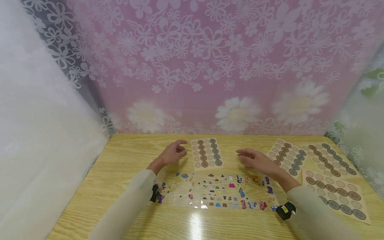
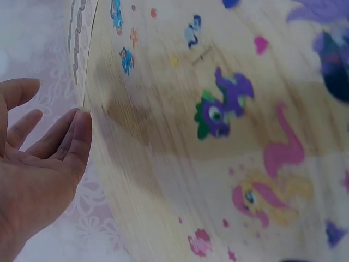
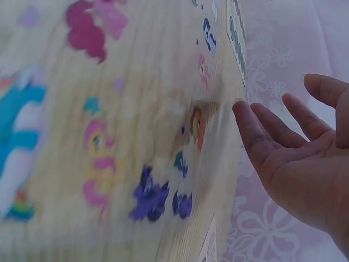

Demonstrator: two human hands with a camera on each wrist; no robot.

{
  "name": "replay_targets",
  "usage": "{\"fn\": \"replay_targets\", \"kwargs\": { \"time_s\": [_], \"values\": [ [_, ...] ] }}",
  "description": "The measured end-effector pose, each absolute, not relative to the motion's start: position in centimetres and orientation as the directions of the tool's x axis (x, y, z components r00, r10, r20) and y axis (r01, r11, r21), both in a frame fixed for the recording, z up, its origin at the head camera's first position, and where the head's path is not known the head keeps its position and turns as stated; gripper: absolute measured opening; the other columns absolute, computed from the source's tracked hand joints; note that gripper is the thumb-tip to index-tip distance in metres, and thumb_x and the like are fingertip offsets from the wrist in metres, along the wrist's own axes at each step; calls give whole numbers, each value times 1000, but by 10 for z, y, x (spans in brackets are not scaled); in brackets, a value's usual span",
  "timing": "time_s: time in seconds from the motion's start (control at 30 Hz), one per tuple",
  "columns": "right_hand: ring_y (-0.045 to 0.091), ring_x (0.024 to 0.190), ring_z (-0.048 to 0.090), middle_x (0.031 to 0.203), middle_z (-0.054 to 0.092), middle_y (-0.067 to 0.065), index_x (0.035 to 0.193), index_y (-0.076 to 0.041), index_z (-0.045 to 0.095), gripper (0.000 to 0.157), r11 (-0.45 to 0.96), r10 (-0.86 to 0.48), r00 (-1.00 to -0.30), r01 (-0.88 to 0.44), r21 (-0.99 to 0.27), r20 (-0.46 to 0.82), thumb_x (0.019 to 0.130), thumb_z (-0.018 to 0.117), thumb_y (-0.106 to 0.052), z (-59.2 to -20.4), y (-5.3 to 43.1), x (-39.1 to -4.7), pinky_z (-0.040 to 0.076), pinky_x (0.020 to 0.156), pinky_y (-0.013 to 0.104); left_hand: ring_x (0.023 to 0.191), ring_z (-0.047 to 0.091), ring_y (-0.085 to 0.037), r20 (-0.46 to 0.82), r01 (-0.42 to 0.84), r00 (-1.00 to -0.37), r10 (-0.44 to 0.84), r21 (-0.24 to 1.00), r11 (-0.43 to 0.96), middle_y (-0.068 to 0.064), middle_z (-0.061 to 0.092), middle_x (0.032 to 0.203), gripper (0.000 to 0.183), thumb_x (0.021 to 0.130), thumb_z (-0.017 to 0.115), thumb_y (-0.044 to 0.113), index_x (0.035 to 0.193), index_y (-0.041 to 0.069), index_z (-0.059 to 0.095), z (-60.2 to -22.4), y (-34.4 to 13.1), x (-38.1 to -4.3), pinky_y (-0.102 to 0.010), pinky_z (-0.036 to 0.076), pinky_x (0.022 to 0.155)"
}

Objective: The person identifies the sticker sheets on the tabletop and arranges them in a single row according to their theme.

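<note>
My left hand (image 1: 173, 153) hovers just left of a sheet of round stickers (image 1: 207, 154), its fingers loosely bent and nothing in them. On the sheet's other side, my right hand (image 1: 255, 160) is held over the table with fingers extended, also holding nothing. Nearer to me, between both forearms, lies a clear sheet of cartoon pony stickers (image 1: 210, 191). A purple and green dragon sticker (image 2: 223, 106) shows large in the left wrist view. In the right wrist view a yellow and pink pony sticker (image 3: 98, 158) appears beside purple ones.
Three more sheets of round stickers lie at the right: one (image 1: 288, 156) beside my right hand, another (image 1: 330, 159) behind, and one (image 1: 337, 193) closer to me. The wooden table (image 1: 99, 196) ends at a pink flowered curtain (image 1: 192, 100). Black wrist cameras (image 1: 285, 210) sit on both wrists.
</note>
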State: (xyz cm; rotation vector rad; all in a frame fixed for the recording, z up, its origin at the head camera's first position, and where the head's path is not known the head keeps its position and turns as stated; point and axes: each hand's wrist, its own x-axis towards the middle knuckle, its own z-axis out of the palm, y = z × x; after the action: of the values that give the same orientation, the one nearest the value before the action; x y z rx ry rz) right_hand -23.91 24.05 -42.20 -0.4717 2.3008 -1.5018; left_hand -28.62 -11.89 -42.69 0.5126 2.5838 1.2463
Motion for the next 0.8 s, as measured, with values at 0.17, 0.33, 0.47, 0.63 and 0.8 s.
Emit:
{"fn": "replay_targets", "kwargs": {
  "time_s": [0.17,0.33,0.47,0.63,0.8],
  "values": [
    [36,115,41,133,34,22,134,-4,34,53,361,-453,-879,-31,-932,-146,91,49,-31,-425,225,-248,41,87,40,98,55,-22,-70,200,-905,419,800,565,-15,53,116,47,91,51,16,135,10,35,-429,-113,-287,-38,46,77],
    [35,116,41,132,36,23,133,1,35,51,339,-458,-875,-10,-941,-155,92,48,-27,-429,210,-255,39,88,41,97,55,-23,-82,183,-912,401,795,578,-14,55,113,47,90,52,13,134,9,37,-429,-106,-286,-38,46,76],
    [31,115,43,132,37,21,132,2,37,48,334,-439,-882,17,-942,-171,93,48,-24,-431,200,-260,41,88,36,98,55,-24,-100,163,-918,385,788,593,-12,56,112,47,89,53,12,133,9,37,-427,-99,-285,-37,46,76],
    [32,114,45,131,38,20,131,2,39,45,330,-404,-890,73,-941,-211,93,47,-22,-430,186,-264,41,87,37,98,55,-24,-123,132,-924,362,787,603,-13,56,112,48,88,54,10,133,9,37,-426,-91,-283,-36,46,74],
    [34,115,43,132,36,22,131,3,37,43,298,-367,-898,134,-945,-243,94,45,-18,-430,178,-264,41,87,38,96,55,-23,-135,120,-926,352,779,615,-13,56,112,49,87,54,9,133,8,37,-426,-87,-284,-35,46,71]
  ]
}}
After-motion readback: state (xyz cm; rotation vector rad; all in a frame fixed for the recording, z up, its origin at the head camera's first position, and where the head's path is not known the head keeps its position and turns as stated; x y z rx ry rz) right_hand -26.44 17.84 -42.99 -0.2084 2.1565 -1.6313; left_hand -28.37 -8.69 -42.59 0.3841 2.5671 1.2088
